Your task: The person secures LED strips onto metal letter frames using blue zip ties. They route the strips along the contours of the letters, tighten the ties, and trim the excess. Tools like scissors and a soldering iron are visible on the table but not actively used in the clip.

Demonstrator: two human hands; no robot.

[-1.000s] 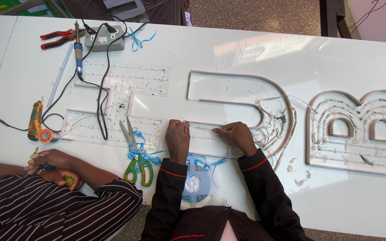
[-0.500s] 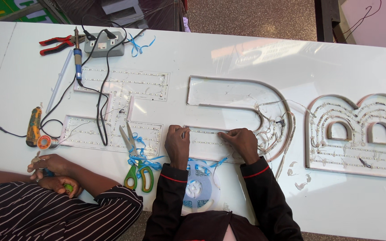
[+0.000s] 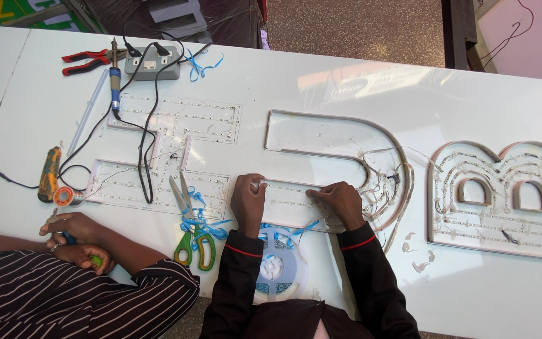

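Green-handled scissors [image 3: 192, 235] lie left of the clear letter tray [image 3: 346, 163]. I see my left hand [image 3: 248, 202] pinching the LED strip [image 3: 290, 203] at the tray's lower bar, my right hand [image 3: 340, 202] pressing it flat, fingers together.

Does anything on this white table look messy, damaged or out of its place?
Mostly small mess. Torn white backing scraps lie loose between the clear curved sign letter and the double-arched letter. Blue ribbon-like strips tangle around the green-handled scissors. Black cables cross another letter. Nothing looks broken.
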